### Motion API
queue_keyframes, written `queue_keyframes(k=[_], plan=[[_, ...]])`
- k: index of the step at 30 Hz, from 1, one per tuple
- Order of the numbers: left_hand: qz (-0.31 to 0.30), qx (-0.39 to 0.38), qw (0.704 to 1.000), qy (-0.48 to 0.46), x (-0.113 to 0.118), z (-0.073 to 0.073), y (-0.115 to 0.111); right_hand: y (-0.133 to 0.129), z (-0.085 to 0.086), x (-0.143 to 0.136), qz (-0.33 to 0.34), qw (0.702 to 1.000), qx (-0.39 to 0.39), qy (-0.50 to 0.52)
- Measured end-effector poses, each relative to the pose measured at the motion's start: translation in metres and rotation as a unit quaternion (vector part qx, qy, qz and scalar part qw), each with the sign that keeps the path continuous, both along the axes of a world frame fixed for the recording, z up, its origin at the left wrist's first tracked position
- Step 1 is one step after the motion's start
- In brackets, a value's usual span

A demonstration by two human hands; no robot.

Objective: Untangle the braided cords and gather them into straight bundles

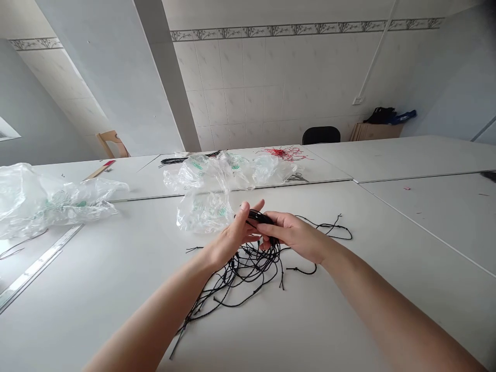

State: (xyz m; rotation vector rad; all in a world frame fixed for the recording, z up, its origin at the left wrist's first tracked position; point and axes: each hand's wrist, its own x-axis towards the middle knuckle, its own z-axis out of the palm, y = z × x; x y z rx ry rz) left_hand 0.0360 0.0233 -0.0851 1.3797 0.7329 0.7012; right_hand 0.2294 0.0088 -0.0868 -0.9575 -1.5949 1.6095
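A bundle of thin black braided cords (248,266) is gathered up between my hands, its loose knotted ends trailing over the white table. My right hand (289,230) is closed around the top of the bundle, with its thumb lying across the cords. Against the bundle's left side is my left hand (242,230), thumb raised and fingers apart, some of them behind the cords. Parts of the left fingers are hidden by the bundle. A few cords stray off to the right, past my right wrist.
Clear plastic bags (207,209) lie just beyond my hands, with another bag (50,199) at the left. Farther back are red cords (284,153), scissors (297,177) and more black cords (174,160). A metal ruler (41,266) lies at left.
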Motion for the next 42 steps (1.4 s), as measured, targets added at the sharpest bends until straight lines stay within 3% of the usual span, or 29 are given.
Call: queue_keyframes(k=[8,13,20,24,31,36,42], plan=[[-0.031,-0.082,0.993,-0.075,-0.001,-0.004,0.014,0.003,0.002,0.008,-0.005,0.999,-0.015,0.045],[0.026,-0.149,0.979,-0.136,-0.001,-0.004,0.018,0.003,0.005,0.013,0.027,0.999,-0.006,0.04],[0.072,-0.103,0.982,-0.143,-0.001,-0.001,0.015,0.001,0.005,0.01,0.048,0.999,-0.013,0.012],[0.076,-0.055,0.987,-0.13,0.001,0.006,0.009,0.001,0.002,0.004,0.043,0.997,-0.017,0.055],[0.022,-0.014,0.997,-0.076,0.001,0.008,0.004,0.001,-0.002,-0.003,0.003,0.992,-0.056,0.117],[-0.058,-0.019,0.997,-0.051,-0.001,0.009,0.006,0.0,0.014,0.012,-0.025,0.99,-0.041,0.132],[-0.062,-0.039,0.997,-0.011,-0.008,0.007,0.004,0.0,0.023,0.02,-0.082,0.983,-0.026,0.161]])
